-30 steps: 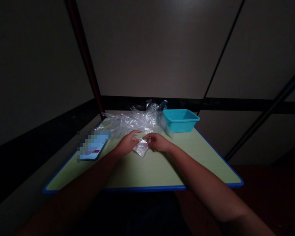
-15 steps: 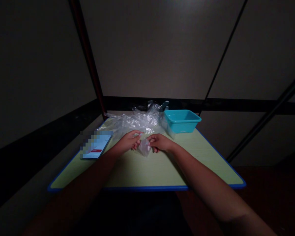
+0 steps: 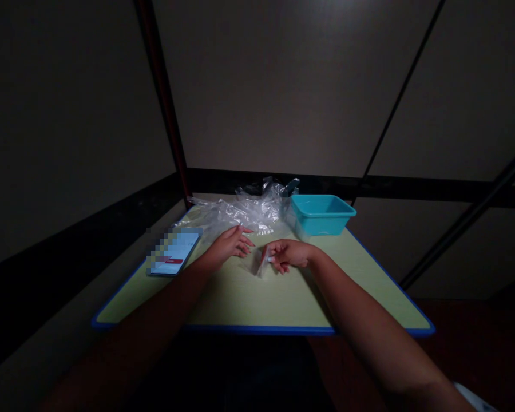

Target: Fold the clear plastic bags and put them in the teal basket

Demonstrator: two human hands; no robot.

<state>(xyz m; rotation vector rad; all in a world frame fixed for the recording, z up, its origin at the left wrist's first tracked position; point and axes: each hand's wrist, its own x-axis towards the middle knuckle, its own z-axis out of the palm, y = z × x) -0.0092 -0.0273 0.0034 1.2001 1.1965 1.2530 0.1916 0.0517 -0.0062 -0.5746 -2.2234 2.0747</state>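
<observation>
We see one plastic piece (image 3: 262,266), seemingly folded small, pinched by our right hand (image 3: 289,254) nearer us than the basin (image 3: 326,225), left hand (image 3: 230,244) spread, crumpled plastic (image 3: 244,213) left of the basin lying loose.

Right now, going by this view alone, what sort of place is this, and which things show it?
Probably a dim indoor corner, perhaps at home: panelled walls meet behind a blue-edged table that holds a turquoise plastic basin.
</observation>
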